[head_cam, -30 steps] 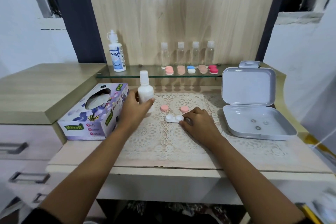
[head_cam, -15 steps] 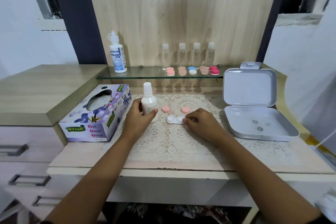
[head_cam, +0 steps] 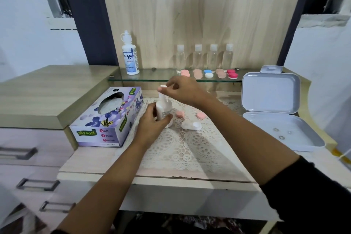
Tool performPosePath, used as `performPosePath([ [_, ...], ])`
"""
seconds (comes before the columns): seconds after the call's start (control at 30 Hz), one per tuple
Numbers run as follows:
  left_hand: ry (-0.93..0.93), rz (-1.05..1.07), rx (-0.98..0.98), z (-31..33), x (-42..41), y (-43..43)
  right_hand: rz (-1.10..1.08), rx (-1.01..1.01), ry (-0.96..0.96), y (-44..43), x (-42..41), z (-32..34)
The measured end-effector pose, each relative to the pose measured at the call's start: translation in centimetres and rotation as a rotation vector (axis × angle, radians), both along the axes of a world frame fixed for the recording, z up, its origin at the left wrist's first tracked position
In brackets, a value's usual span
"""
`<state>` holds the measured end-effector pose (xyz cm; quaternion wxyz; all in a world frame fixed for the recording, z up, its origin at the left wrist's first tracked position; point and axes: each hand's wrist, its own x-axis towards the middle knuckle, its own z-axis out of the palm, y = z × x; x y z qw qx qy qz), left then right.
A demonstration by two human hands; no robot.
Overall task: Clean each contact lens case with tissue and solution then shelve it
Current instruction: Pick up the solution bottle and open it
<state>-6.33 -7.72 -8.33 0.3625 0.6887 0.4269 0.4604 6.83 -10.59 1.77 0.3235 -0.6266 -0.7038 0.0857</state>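
Note:
A small white solution bottle [head_cam: 163,107] stands upright on the lace mat [head_cam: 187,148]. My left hand [head_cam: 152,124] grips its body. My right hand [head_cam: 182,90] pinches the bottle's white cap [head_cam: 162,87] at the top. The white contact lens case [head_cam: 191,125] lies open on the mat just right of the bottle, untouched. Its two pink caps [head_cam: 179,113] [head_cam: 201,115] lie behind it. A purple tissue box [head_cam: 106,119] sits to the left.
The glass shelf [head_cam: 152,78] holds a tall solution bottle [head_cam: 130,54], several clear bottles [head_cam: 205,57] and several pink, blue and red lens cases [head_cam: 209,74]. An open grey box [head_cam: 275,114] with small rings sits at right. Drawers are at lower left.
My right hand left the lens case and rose to the bottle's cap. My left hand set the bottle on the mat and keeps hold of it.

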Motion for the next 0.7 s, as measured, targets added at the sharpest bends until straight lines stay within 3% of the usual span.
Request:
performPosePath([
  [0.37,-0.02,-0.024,-0.035,-0.5,-0.1,0.6,0.112,-0.065,-0.069,1.3,-0.6,1.0],
  [0.5,-0.003,-0.023,-0.03,-0.5,-0.1,0.5,0.157,-0.1,0.022,0.7,-0.7,1.4],
  [0.7,-0.009,-0.027,-0.032,-0.5,0.0,0.6,0.059,-0.023,0.004,1.2,-0.9,0.6],
])
